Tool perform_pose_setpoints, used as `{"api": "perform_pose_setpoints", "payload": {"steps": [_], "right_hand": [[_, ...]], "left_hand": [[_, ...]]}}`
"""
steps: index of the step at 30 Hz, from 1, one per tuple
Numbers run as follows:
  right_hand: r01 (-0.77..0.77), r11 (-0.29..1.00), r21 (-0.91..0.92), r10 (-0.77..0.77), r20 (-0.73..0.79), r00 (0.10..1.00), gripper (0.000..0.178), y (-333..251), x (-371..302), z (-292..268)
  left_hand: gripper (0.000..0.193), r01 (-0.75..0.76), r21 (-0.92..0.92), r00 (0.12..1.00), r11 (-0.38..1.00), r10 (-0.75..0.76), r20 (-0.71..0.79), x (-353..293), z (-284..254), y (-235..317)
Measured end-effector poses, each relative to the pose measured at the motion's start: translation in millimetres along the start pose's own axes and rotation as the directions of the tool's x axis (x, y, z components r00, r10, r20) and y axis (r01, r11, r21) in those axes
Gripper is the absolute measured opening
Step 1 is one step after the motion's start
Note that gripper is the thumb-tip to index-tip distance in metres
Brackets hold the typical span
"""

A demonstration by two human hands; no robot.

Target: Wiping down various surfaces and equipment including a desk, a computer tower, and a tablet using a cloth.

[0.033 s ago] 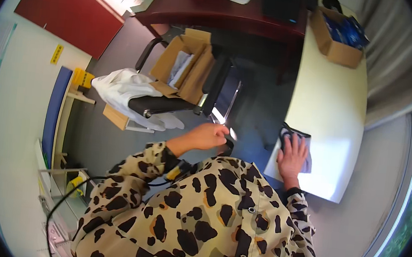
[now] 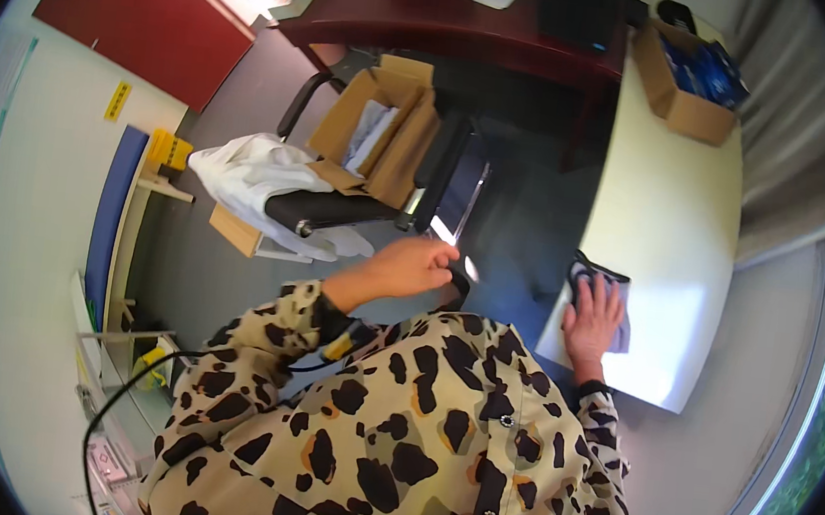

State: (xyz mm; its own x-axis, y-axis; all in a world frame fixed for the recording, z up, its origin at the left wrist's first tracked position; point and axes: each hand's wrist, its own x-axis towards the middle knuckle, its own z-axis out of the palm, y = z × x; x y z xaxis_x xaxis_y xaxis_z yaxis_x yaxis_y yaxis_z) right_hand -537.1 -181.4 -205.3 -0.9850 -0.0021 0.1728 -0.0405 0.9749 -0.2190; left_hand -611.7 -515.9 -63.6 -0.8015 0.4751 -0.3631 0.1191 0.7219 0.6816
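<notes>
My right hand (image 2: 592, 322) lies flat with its fingers stretched over a grey cloth piece with black edging (image 2: 618, 331). The cloth rests on the near end of a white table (image 2: 662, 223). Something dark shows beside the fingers; its kind I cannot tell. In front of my body, away from the table, my left hand (image 2: 413, 270) is closed with the fingers curled in. Whatever it may hold is hidden. A black curved band (image 2: 459, 289) shows just beside its fingertips.
An office chair (image 2: 322, 210) ahead bears an open cardboard box (image 2: 390, 160) and white cloth (image 2: 245, 178). Another carton (image 2: 708, 120) with blue packets stands on the table's far end. Beyond is a dark red desk (image 2: 457, 26). A black cable (image 2: 121, 395) loops by my left arm.
The view has shifted a little, so the room sits slightly farther right. My right hand stays on the cloth, and my left hand remains curled.
</notes>
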Motion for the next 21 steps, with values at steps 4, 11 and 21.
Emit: {"api": "perform_pose_setpoints", "payload": {"steps": [4,11,21], "right_hand": [[-0.024,0.997,-0.071,0.024,0.001,1.0,0.05,4.2,-1.7,-0.4],[-0.145,0.979,-0.143,0.144,-0.013,0.989,0.05,-13.0,4.5,7.5],[-0.216,0.962,-0.166,0.224,0.034,0.974,0.053,-23.4,13.2,5.6]], "left_hand": [[0.038,-0.067,0.188,0.89,0.98,0.144,-0.433,-44.6,-102.6,1.8],[0.06,0.561,0.251,0.246,0.789,0.13,-0.96,-136.3,-167.8,-136.1],[0.07,-0.079,-0.959,0.632,0.273,-0.73,-0.26,-105.5,-130.9,-186.6]]}}
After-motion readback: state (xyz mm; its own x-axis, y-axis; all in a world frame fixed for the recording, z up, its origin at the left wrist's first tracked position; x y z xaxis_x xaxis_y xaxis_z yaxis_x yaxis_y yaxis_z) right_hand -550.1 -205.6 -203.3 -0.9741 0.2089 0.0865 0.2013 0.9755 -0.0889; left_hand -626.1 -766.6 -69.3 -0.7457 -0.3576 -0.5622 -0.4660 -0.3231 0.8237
